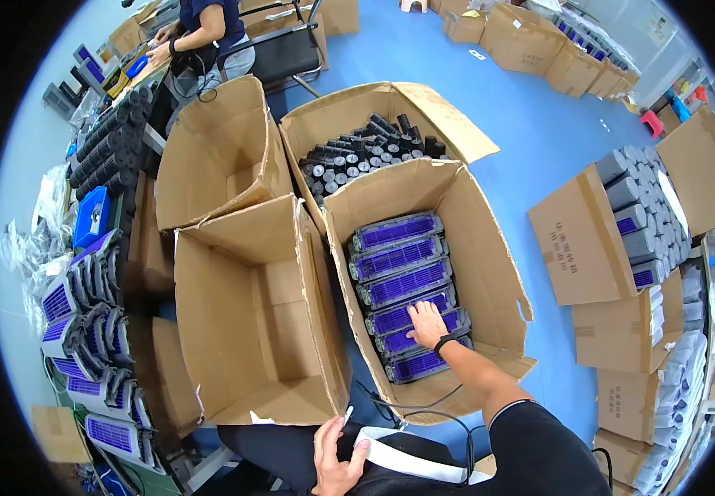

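My right hand [428,324] reaches down into an open cardboard box [490,273]. Its fingers are apart and rest on a grey rectangular unit with a purple grille [390,321], one of several lying in a row there. Whether the fingers grip that unit's edge I cannot make out. Lower in view, my left hand [339,461] is by the near corner of an empty cardboard box [242,322], palm partly turned up, thumb and fingers apart. A white strip [407,450] runs beside its thumb across my lap. At its fingertips is a small white bit, too small to name.
Behind stands a box of black cylinders [357,157], beside another open box [217,157]. Purple-grilled units [114,434] and a blue bin [93,217] fill the left bench, where a person [209,33] works. Boxes of grey parts [638,215] stand right. Black cables [432,411] hang near my lap.
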The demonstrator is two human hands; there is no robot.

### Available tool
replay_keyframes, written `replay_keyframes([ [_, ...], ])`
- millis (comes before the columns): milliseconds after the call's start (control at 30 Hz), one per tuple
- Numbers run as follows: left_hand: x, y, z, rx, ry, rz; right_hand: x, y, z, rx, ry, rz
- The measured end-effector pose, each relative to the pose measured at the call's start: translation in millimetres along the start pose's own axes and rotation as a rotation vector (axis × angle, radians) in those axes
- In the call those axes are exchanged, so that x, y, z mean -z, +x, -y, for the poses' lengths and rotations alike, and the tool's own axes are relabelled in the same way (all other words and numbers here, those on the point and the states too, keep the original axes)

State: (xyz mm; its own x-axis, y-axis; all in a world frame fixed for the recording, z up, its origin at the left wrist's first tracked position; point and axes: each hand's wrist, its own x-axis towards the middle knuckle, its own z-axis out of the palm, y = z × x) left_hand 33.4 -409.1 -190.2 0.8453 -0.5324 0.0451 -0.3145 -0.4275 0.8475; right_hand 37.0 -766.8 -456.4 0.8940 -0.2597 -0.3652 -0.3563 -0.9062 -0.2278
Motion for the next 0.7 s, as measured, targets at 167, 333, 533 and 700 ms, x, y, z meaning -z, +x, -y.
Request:
replay_keyframes([
  [167, 1, 3, 7, 0.048, 0.011, 0.020, -1, 19, 5, 0.069, -0.217, -0.036],
  [333, 2, 6, 5, 0.027, 0.040, -0.029, -10, 24, 5, 0.152, -0.207, 0.118],
  [533, 5, 5, 3, 0.077, 0.034, -0.023, -31, 18, -11, 0.157, -0.111, 0.327],
  [700, 6, 2, 5, 0.086, 0.019, -0.034, -33, 3, -9, 0.096, 0.040, 0.420],
])
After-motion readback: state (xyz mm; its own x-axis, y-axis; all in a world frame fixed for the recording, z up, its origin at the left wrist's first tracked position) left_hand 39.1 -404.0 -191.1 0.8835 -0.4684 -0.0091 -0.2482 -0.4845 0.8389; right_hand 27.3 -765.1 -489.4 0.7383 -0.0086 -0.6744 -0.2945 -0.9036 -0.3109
